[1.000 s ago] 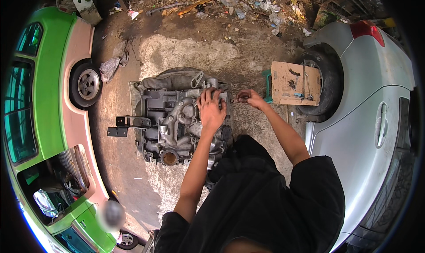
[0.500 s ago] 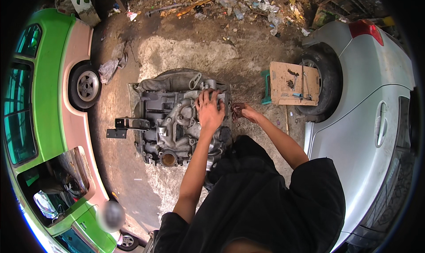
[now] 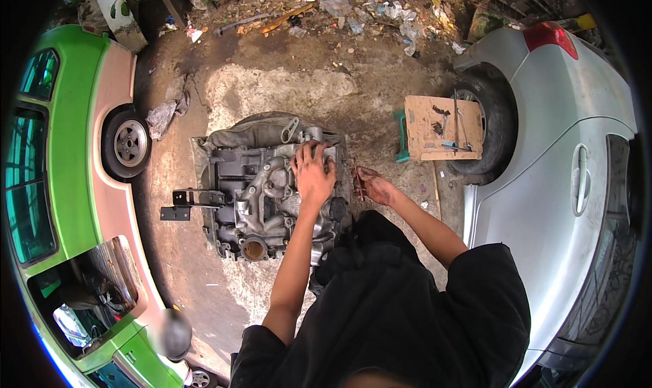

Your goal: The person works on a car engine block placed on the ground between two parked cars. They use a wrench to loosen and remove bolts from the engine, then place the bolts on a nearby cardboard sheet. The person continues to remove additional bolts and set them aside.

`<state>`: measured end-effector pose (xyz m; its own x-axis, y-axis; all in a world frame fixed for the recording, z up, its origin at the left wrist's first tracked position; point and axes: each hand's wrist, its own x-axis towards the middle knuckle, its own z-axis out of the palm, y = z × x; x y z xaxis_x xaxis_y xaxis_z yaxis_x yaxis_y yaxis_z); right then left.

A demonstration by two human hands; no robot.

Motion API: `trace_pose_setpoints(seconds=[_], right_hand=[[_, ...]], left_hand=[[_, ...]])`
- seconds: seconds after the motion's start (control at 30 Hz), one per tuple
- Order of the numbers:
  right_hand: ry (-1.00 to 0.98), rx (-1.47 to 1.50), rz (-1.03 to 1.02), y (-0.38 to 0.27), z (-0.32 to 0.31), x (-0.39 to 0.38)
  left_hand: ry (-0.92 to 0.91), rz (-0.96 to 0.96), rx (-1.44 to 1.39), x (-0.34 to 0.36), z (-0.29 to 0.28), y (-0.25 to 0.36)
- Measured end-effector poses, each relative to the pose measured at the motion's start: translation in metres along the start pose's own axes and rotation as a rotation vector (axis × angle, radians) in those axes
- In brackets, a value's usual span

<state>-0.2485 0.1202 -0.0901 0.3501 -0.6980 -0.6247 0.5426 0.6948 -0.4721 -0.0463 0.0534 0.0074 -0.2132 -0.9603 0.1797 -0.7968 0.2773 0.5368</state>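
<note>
A grey metal engine (image 3: 255, 204) lies in front of me with its cast pipes and ports facing up. My left hand (image 3: 314, 177) rests on its upper right part, fingers spread over the casting. Beside the engine's right side is my right hand (image 3: 373, 186), turned partly palm up. Its fingers are bent together around something small and dark that I cannot make out. A black metal bracket (image 3: 197, 199) juts out from the engine's left side, and a light metal lug (image 3: 291, 129) with a hole stands at its far edge.
To the right, a cardboard-topped green stool (image 3: 421, 131) bears several tools and small dark parts, close to a silver car (image 3: 564, 143). A green and pink van (image 3: 75, 136) stands on the left. Crumpled cloth (image 3: 161, 118) lies near its wheel, and litter (image 3: 401, 14) is strewn along the far side.
My right hand has turned more palm up and dropped slightly nearer to me. My left hand stays on the engine, while the whole view has shifted a little.
</note>
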Motion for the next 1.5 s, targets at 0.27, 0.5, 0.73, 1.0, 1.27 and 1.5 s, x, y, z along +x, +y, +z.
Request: trace_pose_setpoints(seconds=[0.27, 0.5, 0.73, 1.0, 1.27, 1.5], right_hand=[[0.099, -0.691, -0.101, -0.037, -0.042, 0.036], [0.030, -0.717, -0.179, -0.046, -0.032, 0.036], [0.103, -0.774, -0.131, -0.046, -0.032, 0.053], [0.072, -0.737, -0.149, -0.044, -0.027, 0.059], [0.016, -0.884, -0.129, -0.044, -0.018, 0.052], [0.085, -0.443, 0.222, -0.018, 0.037, 0.009]], left_hand=[[0.004, 0.004, -0.018, 0.000, -0.001, 0.000], [0.006, -0.005, -0.021, 0.001, -0.001, 0.001], [-0.030, -0.005, -0.010, 0.001, -0.004, 0.002], [-0.040, -0.013, -0.008, 0.002, -0.006, 0.004], [-0.048, -0.029, -0.004, 0.002, -0.004, 0.004], [-0.030, -0.031, 0.006, 0.002, -0.001, 0.002]])
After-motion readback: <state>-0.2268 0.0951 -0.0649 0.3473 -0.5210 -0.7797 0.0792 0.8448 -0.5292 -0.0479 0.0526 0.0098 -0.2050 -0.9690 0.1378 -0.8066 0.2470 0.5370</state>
